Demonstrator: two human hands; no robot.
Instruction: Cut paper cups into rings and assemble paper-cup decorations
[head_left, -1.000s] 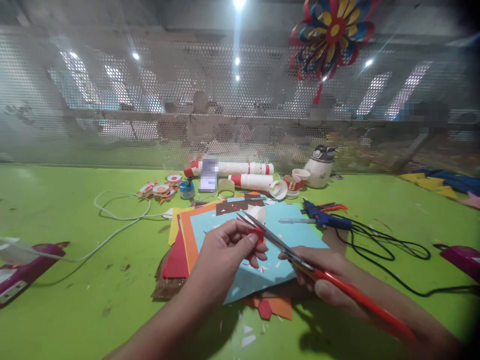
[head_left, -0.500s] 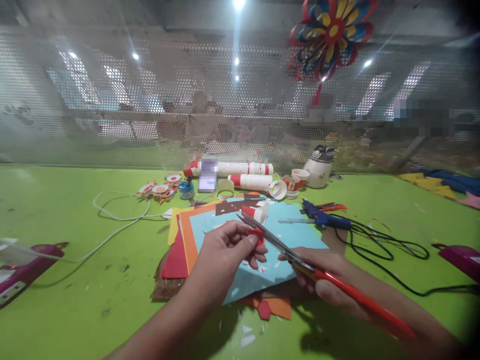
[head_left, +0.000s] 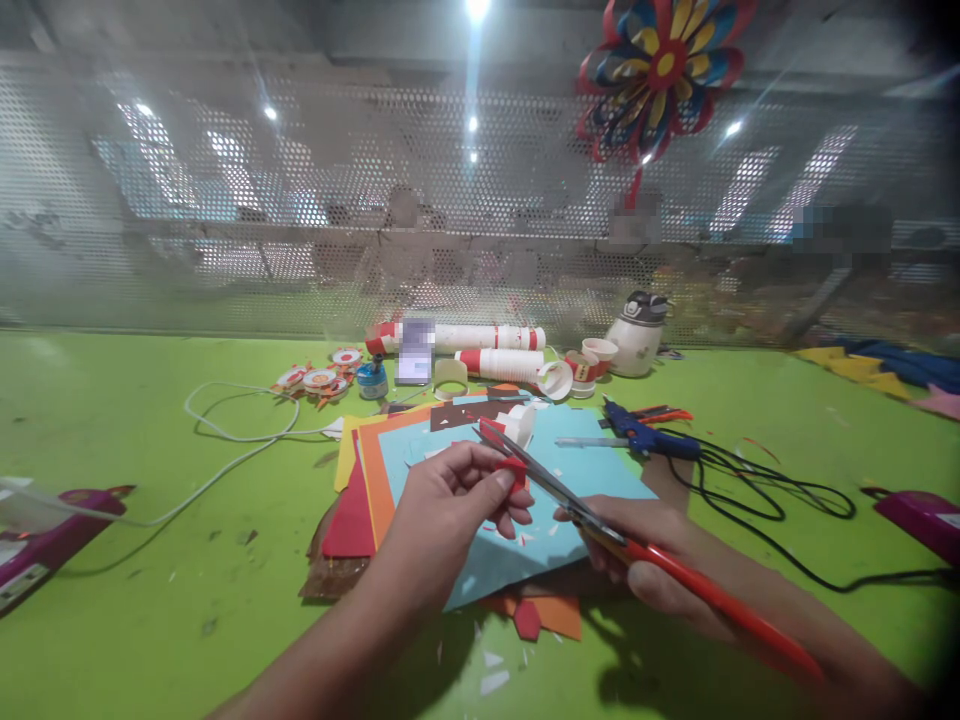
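Note:
My left hand (head_left: 457, 495) pinches a small red paper piece (head_left: 514, 470) between thumb and fingers. My right hand (head_left: 637, 545) is closed round the red-handled scissors (head_left: 555, 485). Their blades point up and left and pass right beside the red piece; whether they touch it I cannot tell. Just beyond the blades a white-and-red cut paper cup (head_left: 519, 424) lies on its side. Beneath both hands is a light-blue sheet (head_left: 600, 465) strewn with scraps, on top of orange, red and yellow sheets. A red hexagonal piece (head_left: 527, 620) lies at the pile's near edge.
Behind the pile are stacked paper cups (head_left: 502, 364), a phone (head_left: 415, 355), a blue bottle (head_left: 372, 378) and a kettle (head_left: 637, 335). To the right lies a blue glue gun (head_left: 652, 438) with a black cord. A purple power strip (head_left: 67, 530) sits at left.
The cut cup beyond the blades has shifted and turned slightly. Both hands, the scissors and the red piece stay almost where they were.

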